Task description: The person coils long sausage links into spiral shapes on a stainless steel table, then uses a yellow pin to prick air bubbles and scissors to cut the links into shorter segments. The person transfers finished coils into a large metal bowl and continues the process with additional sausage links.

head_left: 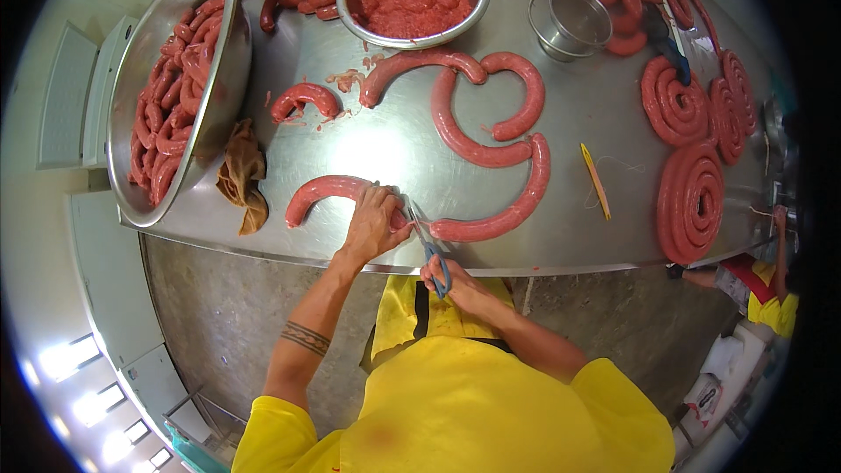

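Note:
My left hand (373,226) is closed on the end of a thick curved sausage (326,190) lying on the steel table near its front edge. In my right hand (455,282) is a pair of scissors (434,255) with blue handles. Their blades reach to the narrow link of casing beside my left fingers; whether they have cut it I cannot tell. To the right of the blades begins a long sausage (504,221), which bends up toward another curved sausage (442,127).
A large steel bowl of sausages (226,79) stands at the left, by a brown cloth (242,177). Ground meat fills a bowl (346,2) at the back. A steel pot (571,24), a yellow netting needle (596,182) with string and coiled sausages (690,201) lie rightward. Another person (775,285) is far right.

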Motion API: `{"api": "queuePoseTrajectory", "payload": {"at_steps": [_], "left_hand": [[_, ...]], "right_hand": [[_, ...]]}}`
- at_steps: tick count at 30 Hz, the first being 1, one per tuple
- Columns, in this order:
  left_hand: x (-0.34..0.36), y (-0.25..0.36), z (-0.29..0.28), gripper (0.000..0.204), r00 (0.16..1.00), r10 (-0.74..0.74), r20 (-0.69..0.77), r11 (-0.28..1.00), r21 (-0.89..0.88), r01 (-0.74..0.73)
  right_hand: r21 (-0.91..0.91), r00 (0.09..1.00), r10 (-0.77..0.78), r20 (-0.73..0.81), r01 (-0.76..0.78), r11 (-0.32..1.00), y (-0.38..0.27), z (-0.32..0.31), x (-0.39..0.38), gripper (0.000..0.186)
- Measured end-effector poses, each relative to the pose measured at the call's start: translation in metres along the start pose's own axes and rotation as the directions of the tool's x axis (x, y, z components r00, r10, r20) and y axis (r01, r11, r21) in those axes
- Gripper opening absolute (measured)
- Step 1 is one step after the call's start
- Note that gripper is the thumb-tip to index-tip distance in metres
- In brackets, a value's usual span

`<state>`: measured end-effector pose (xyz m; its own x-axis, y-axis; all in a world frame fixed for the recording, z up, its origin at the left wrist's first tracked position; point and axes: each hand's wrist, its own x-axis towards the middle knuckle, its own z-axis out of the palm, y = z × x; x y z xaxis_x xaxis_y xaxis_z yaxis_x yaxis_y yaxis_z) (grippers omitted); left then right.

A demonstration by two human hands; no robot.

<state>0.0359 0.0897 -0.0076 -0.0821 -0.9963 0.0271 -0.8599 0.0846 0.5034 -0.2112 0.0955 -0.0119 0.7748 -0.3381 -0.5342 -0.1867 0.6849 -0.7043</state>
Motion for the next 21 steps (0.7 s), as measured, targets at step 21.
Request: {"api": "queuePoseTrajectory", "payload": {"at_steps": [21], "left_hand": [[0.027, -0.038, -0.098, 0.029, 0.839, -0.523, 0.147, 0.566, -0.676, 0.472]], "right_hand": [[-0.834, 0.262, -0.853, -0.451, -0.466, 0.297, -0.130, -0.335, -0.080, 0.041]]}}
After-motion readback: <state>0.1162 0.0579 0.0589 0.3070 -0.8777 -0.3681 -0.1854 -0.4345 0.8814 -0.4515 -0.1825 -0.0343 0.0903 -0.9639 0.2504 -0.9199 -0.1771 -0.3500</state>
